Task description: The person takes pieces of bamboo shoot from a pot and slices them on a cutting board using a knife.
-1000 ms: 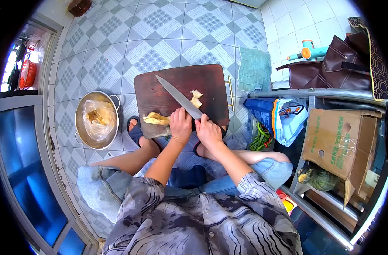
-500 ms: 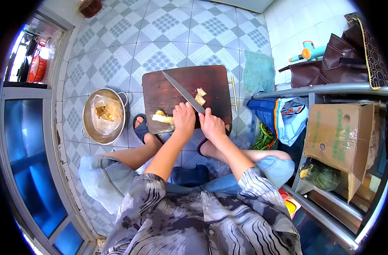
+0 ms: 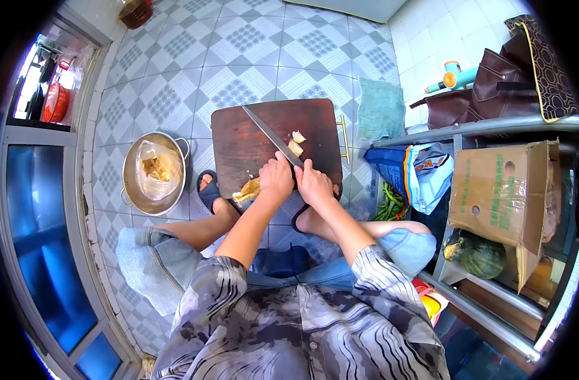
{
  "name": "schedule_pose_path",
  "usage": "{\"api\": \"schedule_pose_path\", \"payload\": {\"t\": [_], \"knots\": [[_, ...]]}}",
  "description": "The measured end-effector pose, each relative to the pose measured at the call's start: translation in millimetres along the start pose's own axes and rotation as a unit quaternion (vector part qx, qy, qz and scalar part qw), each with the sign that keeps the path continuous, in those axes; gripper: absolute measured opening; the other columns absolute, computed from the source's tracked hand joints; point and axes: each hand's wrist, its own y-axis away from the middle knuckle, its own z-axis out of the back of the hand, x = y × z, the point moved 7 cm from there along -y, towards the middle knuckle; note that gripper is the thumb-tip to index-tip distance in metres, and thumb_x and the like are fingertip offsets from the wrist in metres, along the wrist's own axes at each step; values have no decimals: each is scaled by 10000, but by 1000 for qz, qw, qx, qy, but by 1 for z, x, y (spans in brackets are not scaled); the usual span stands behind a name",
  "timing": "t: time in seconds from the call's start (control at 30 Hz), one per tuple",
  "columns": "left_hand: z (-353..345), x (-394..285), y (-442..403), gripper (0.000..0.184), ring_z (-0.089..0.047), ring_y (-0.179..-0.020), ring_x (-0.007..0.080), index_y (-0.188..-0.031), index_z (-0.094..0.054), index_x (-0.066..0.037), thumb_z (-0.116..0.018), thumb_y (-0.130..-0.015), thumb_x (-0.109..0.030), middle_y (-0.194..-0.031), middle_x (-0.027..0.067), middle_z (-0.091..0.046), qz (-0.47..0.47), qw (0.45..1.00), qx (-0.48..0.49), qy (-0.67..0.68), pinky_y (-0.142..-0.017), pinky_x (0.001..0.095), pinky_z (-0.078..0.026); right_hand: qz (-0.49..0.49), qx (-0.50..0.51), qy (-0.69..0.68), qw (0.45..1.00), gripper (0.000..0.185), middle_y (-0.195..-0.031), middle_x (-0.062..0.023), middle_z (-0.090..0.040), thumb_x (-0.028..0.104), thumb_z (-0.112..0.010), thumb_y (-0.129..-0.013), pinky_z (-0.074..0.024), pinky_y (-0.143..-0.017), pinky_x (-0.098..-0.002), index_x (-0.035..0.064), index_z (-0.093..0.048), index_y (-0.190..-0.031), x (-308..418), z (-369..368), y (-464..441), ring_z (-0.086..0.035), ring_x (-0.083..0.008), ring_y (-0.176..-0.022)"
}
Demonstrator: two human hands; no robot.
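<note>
A dark reddish-brown cutting board (image 3: 238, 133) lies on the floor between my feet. My right hand (image 3: 315, 183) is wrapped round the handle of a long knife (image 3: 267, 132), whose blade points up and left across the board. Just left of the handle, my left hand (image 3: 275, 175) has its fingers bent together on a pale yellow piece of food (image 3: 246, 190), mostly hidden beneath them. Two whitish cut chunks (image 3: 296, 143) rest to the right of the blade.
A metal pot (image 3: 134, 190) with a plastic bag of yellowish pieces (image 3: 155, 169) stands left of the board. On the right are a teal cloth (image 3: 379, 109), green peppers (image 3: 391, 206), a blue-white bag (image 3: 429, 177), a cardboard box (image 3: 492, 190) and a dark green gourd (image 3: 479, 256).
The yellow food piece has turned and shifted toward the board's near edge under my left hand. The knife and right hand show only slight movement, and the whole view has shifted.
</note>
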Motion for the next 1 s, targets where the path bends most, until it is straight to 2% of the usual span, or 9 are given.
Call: {"api": "schedule_pose_path", "payload": {"t": [0.03, 0.1, 0.23, 0.33, 0.57, 0.67, 0.73, 0.9, 1.0], "knots": [[-7, 3, -3, 273, -653, -824, 315, -985, -442, -18, -577, -815, -183, -927, 201, -608, 0, 1000, -1, 1, -658, 371, -540, 3, 6, 6, 1000, 315, -635, -240, -610, 343, -388, -955, -491, -546, -545, 31, -405, -907, 0, 0, 0, -614, -435, -613], [-13, 4, -7, 186, -673, -727, 256, -945, -475, -48, -515, -850, -203, -810, 118, -645, -3, 998, 2, -64, -599, 369, -538, 9, 6, 15, 1000, 312, -633, -236, -611, 343, -395, -952, -491, -540, -542, 34, -405, -909, 0, 1, 1, -616, -430, -610], [-12, 0, -3, 159, -679, -730, 262, -930, -531, -24, -476, -871, -161, -786, 128, -661, -6, 996, 12, -89, -612, 358, -544, 21, 5, 39, 999, 305, -634, -226, -616, 348, -415, -941, -493, -528, -534, 44, -408, -911, -4, 3, 15, -623, -413, -601], [-15, -2, 1, 144, -681, -710, 217, -913, -549, -47, -480, -869, -166, -763, 91, -662, 5, 991, 21, -131, -578, 317, -536, 5, 6, 67, 998, 302, -647, -221, -621, 352, -423, -936, -500, -524, -517, 51, -412, -917, -5, -2, 18, -628, -397, -595], [-16, 0, -1, 117, -678, -661, 212, -885, -538, -60, -496, -855, -165, -755, 85, -658, -20, 995, -16, -94, -545, 330, -536, 37, -30, 67, 997, 303, -644, -210, -618, 349, -429, -934, -515, -526, -483, 47, -417, -932, 2, -13, -11, -630, -381, -585], [-21, 0, -3, 124, -677, -646, 215, -891, -538, -62, -498, -863, -176, -726, 77, -653, -1, 993, -6, -117, -532, 348, -538, 63, -28, 89, 994, 334, -648, -189, -621, 351, -467, -920, -532, -507, -441, 21, -423, -901, -2, -7, -3, -641, -343, -580], [-23, 2, -6, 132, -673, -623, 205, -875, -519, -85, -484, -870, -213, -687, 68, -651, 5, 990, -17, -137, -507, 325, -518, 31, -5, 70, 997, 313, -642, -200, -612, 350, -440, -929, -515, -542, -492, 38, -406, -938, -19, -5, 15, -633, -377, -616], [-23, 3, -7, 117, -674, -620, 208, -864, -520, -94, -474, -868, -202, -682, 75, -656, 6, 994, -27, -105, -507, 329, -517, 6, -8, 139, 990, 321, -662, -199, -622, 342, -486, -912, -523, -534, -468, 28, -424, -927, -40, -3, 35, -642, -369, -611], [-31, 5, -9, 117, -675, -622, 207, -847, -525, -103, -470, -869, -204, -683, 77, -659, -9, 992, -28, -123, -511, 337, -520, 59, -38, 111, 991, 340, -655, -198, -623, 341, -483, -912, -531, -501, -431, 3, -443, -898, -15, -3, 11, -643, -341, -575]]}}
